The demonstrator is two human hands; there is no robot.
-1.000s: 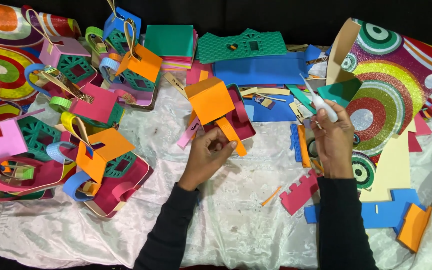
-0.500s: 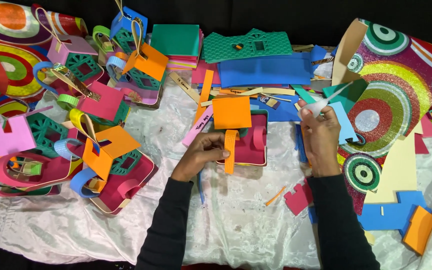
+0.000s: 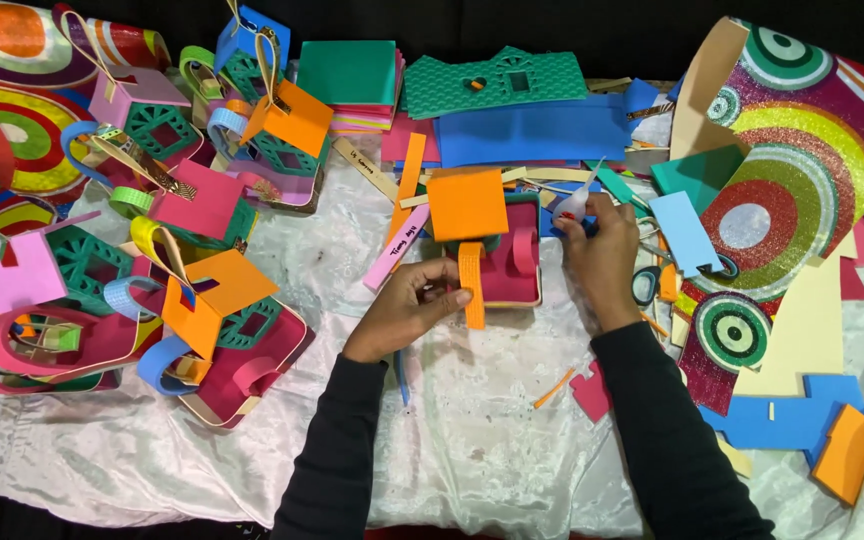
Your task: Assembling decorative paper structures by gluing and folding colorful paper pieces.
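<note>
Fingers of my left hand (image 3: 407,305) pinch the orange foam strip (image 3: 471,284) against the pink tray (image 3: 505,272) mid-table; my right hand (image 3: 602,250) is clamped round a white glue bottle (image 3: 572,203) beside it.

Left hand (image 3: 407,305), right hand (image 3: 602,255) curled.

Matt foam sheet for the orange strip (image 3: 471,283), the orange roof (image 3: 466,204) and the pink base (image 3: 508,268), smooth and unshiny. Glossy white plastic on the glue bottle (image 3: 574,202). Satin-like white cloth (image 3: 472,420) underneath (creased, with a soft sheen). Rough glitter finish on the ringed sheet (image 3: 802,150); embossed, bumpy texture on the green sheet (image 3: 497,85).
</note>
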